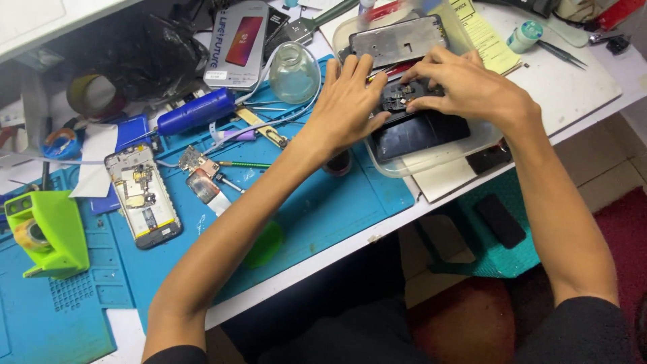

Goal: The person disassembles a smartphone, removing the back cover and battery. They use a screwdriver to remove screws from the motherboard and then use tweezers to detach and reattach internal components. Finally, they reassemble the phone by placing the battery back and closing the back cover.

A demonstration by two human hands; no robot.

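A black opened phone (418,128) lies inside a clear plastic tray (431,162) at the right of the bench. My left hand (347,101) grips the phone's left edge, thumb pressed against its side. My right hand (458,84) rests on the phone's upper part, fingertips on the exposed circuit board. Behind my hands, a grey phone back frame (397,40) leans in the same tray.
A second opened phone (143,195) lies on the blue repair mat (317,216). Near it are a green tape dispenser (47,232), a blue cylinder (195,111), a glass bottle (293,71), a phone box (236,44), yellow paper (488,40) and tweezers (563,54).
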